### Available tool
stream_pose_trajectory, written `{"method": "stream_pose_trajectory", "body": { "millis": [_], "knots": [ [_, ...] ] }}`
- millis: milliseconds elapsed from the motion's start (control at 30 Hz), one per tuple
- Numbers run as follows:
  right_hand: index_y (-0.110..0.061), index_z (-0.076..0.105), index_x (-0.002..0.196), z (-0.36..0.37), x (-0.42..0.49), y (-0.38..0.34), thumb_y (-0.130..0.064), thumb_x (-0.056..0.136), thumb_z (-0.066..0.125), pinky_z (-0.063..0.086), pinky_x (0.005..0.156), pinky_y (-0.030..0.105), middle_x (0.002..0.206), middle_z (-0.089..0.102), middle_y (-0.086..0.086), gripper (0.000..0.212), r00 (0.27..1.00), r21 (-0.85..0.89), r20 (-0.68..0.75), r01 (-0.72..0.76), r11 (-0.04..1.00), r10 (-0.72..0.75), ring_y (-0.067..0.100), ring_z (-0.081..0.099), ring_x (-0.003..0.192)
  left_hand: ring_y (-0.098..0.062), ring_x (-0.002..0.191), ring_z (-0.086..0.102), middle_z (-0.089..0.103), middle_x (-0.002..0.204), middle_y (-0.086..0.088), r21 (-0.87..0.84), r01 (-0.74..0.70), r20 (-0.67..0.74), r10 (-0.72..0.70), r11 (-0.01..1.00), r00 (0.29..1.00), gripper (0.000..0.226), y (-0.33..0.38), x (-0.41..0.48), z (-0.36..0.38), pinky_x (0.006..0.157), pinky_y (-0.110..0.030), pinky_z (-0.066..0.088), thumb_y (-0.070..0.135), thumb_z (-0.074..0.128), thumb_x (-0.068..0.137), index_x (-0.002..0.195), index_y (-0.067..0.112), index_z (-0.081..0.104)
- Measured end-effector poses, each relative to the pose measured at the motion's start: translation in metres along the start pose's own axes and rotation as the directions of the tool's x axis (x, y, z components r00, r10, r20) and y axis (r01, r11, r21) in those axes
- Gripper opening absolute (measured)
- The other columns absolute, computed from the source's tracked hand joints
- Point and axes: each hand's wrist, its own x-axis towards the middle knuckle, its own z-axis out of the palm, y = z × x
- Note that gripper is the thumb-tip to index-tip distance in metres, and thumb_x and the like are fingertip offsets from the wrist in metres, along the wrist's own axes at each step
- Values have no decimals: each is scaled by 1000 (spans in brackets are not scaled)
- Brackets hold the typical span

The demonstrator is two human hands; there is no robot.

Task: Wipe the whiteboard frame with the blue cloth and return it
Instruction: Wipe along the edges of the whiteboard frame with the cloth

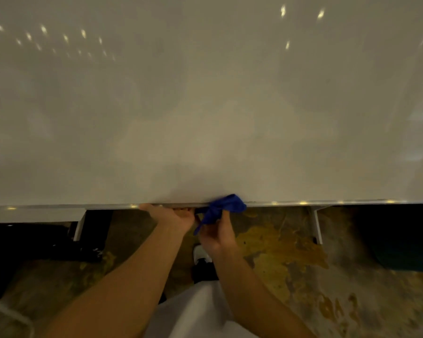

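STEP: wiping bottom frame point(303, 203) | RIGHT: right hand point(216, 234) fingers pinching blue cloth point(226, 206) bunched above fingertips | LEFT: left hand point(174, 215) fingers curled under rail, bracing | ADVICE: keep cloth pressed to the frame, slide evenly.

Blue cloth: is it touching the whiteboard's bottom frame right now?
Touching. The head view shows the blue cloth, bunched in the right hand, pressed over the bottom frame edge with no gap visible.

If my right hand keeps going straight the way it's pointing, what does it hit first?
Probably the bottom whiteboard frame: the right hand points up at it, with the bunched blue cloth already at that edge. Depth is unclear.
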Motion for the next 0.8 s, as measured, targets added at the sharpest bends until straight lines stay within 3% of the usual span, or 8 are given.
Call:
{"method": "stream_pose_trajectory", "body": {
  "millis": [67,167,267,367,500,633,733,800],
  "knots": [
    [-10,62,118,-5,-2,-18,-31,94,59,51,96,40,101,71,14,32,999,17,6,49,999,-49,27,63,103,-34,105,61,64,117,-15,4,62,-16,-62,998,998,76,5,-1,-3,83,-46,55,79,36,80,121,19,61],
    [-23,57,82,-13,0,-61,-32,96,55,51,60,16,56,62,1,17,982,212,-69,187,959,-177,10,58,61,-36,103,62,63,116,-19,-21,163,16,-163,986,986,80,16,-4,-15,78,-49,57,77,50,77,116,8,60],
    [-23,64,95,-6,-1,-63,-33,94,61,45,98,18,81,64,0,10,951,366,-119,310,877,-287,10,59,77,-44,107,57,56,124,-25,-69,228,96,-221,971,971,81,58,-3,-44,96,-59,47,67,55,80,124,-1,49],
    [-24,62,123,11,4,-17,-37,93,61,40,111,31,117,68,3,33,950,417,-59,301,857,-305,18,62,114,-48,115,53,53,135,-26,-86,258,113,-248,962,962,73,124,4,-85,104,-59,36,59,39,91,134,1,46],
    [-19,64,109,46,11,98,-46,95,56,37,113,48,109,68,9,31,977,214,-10,209,954,-212,28,61,109,-45,124,50,57,132,-24,-35,183,69,-180,983,981,81,224,10,-119,111,-55,31,66,30,90,140,4,42],
    [-15,62,121,79,16,214,-41,88,66,40,109,51,119,67,14,42,999,74,30,28,997,-30,32,60,116,-43,121,51,54,133,-23,7,64,72,-65,998,995,83,311,19,-126,107,-58,36,71,36,86,143,10,41],
    [-17,61,122,95,16,258,-39,88,68,51,94,50,106,69,13,41,996,29,88,1,1000,-3,31,64,100,-43,117,55,56,131,-24,20,69,133,-71,997,989,82,359,21,-123,99,-61,43,70,45,83,137,8,46],
    [-17,59,127,91,12,256,-38,92,65,48,100,49,119,66,14,42,996,21,81,44,999,-46,33,61,111,-43,117,55,55,131,-22,35,80,142,-84,996,986,82,379,17,-121,97,-61,44,70,48,82,137,9,46]
  ]
}}
